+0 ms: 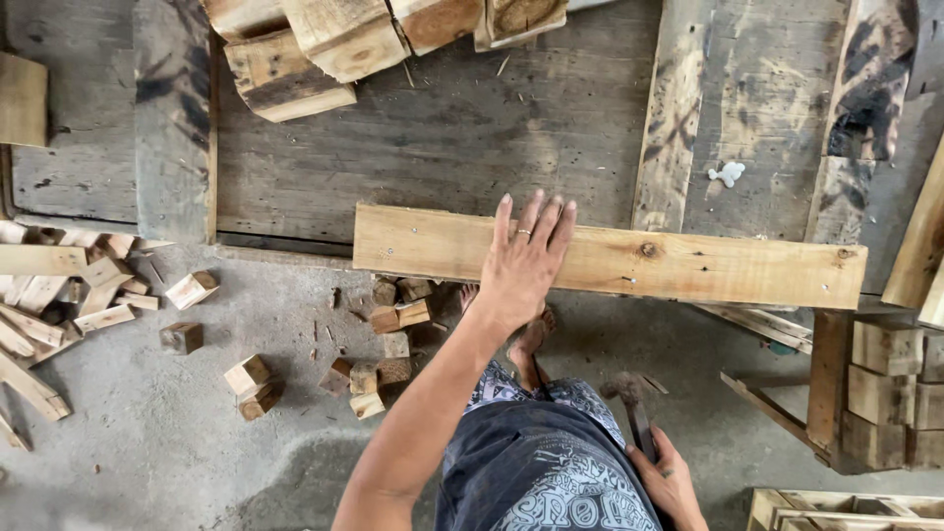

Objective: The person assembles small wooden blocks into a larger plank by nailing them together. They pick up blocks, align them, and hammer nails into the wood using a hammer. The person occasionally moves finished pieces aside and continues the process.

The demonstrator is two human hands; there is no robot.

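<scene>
My left hand [524, 258] lies flat, fingers spread, on a pale wooden plank [688, 264] that rests along the near edge of a worn grey wooden work surface [442, 147]. A ring shows on one finger. My right hand [671, 477] is low at my side, closed around the handle of a hammer [631, 403] whose dark head points up and away from me. My foot shows on the concrete floor just under the plank.
Several small wood offcuts [379, 369] litter the concrete floor [177, 452] below the plank, with more scraps piled at left [59, 295]. Thick timber blocks [334, 39] sit at the top. Stacked blocks [890, 393] and a pallet frame stand at right.
</scene>
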